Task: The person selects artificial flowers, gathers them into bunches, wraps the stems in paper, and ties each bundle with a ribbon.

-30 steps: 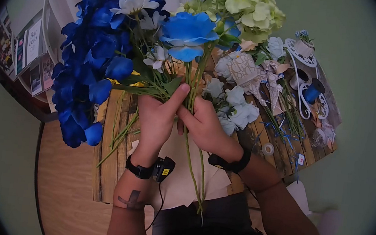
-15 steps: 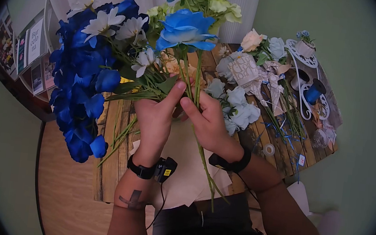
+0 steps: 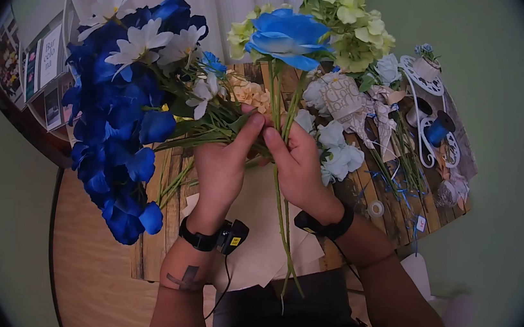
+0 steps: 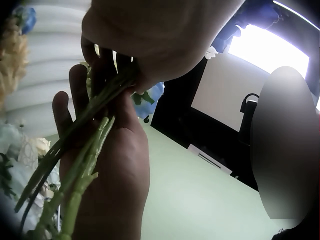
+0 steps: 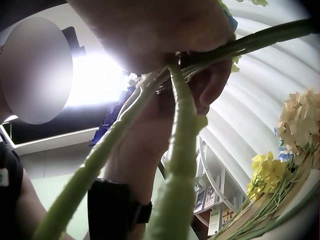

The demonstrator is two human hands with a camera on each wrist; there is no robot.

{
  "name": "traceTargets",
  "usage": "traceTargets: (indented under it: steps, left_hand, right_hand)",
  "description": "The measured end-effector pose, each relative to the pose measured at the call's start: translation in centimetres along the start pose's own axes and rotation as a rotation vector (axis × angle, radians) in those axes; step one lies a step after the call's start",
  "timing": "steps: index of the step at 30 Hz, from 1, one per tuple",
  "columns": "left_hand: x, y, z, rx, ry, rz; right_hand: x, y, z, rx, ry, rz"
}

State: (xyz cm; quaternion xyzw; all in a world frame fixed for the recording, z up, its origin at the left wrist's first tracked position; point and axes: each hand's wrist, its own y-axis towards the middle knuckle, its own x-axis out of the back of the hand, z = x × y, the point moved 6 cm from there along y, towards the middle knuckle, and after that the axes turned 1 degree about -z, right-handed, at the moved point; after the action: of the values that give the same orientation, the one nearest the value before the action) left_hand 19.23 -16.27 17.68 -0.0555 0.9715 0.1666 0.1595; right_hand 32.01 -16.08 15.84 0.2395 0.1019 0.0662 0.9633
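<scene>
In the head view my left hand (image 3: 221, 168) grips the stems of a bunch with dark blue artificial flowers (image 3: 116, 108) and white daisies (image 3: 138, 46), which lean out to the left. My right hand (image 3: 303, 168) holds the upright stems (image 3: 283, 217) of a light blue rose (image 3: 289, 37) and pale green hydrangeas (image 3: 354, 35). Both hands meet at the crossing of the two groups, thumbs on the near side. Long green stems (image 5: 182, 150) run past the palm in the right wrist view. Cut stem ends (image 4: 80, 200) show in the left wrist view.
Brown paper (image 3: 251, 227) lies on the wooden table (image 3: 362, 194). To the right are pale blue roses (image 3: 341, 153), a tape roll (image 3: 376, 208), a blue ribbon spool (image 3: 439, 127) and a white metal stand (image 3: 421, 139). Peach flowers (image 3: 250, 92) lie behind my hands.
The light blue rose and green hydrangeas swung left, then back right, while their stem ends shifted right overall. The dark blue flowers sank lower and slightly left. Both hands keep their grip.
</scene>
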Motion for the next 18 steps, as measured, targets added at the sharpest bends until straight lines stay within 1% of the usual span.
traceTargets:
  steps: [1, 5, 7, 8, 10, 14, 17, 18]
  left_hand:
    - [0.0, -0.1, 0.0, -0.008, 0.024, -0.004]
    - [0.0, 0.0, 0.3, -0.023, 0.124, 0.053]
    - [-0.1, 0.1, 0.1, -0.124, 0.199, 0.074]
    - [-0.1, 0.1, 0.2, -0.125, 0.199, 0.074]
    - [-0.4, -0.2, -0.2, -0.233, 0.284, 0.124]
    - [-0.5, -0.3, -0.5, -0.193, 0.250, 0.089]
    - [0.0, 0.3, -0.1, -0.154, 0.289, 0.041]
    - [0.2, 0.4, 0.0, -0.153, 0.188, 0.035]
  right_hand:
    - [-0.2, -0.1, 0.2, 0.013, -0.102, 0.025]
    - [-0.4, 0.0, 0.1, 0.020, -0.178, 0.040]
    - [-0.5, 0.1, 1.6, 0.357, -0.423, -0.023]
    - [-0.3, 0.0, 1.5, 0.357, -0.424, -0.023]
    - [-0.1, -0.1, 0.8, 0.262, -0.508, 0.000]
    - [-0.3, 0.1, 0.9, 0.248, -0.489, 0.027]
    - [-0.3, 0.1, 1.3, 0.298, -0.419, 0.006]
    - [-0.2, 0.1, 1.0, 0.260, -0.356, 0.002]
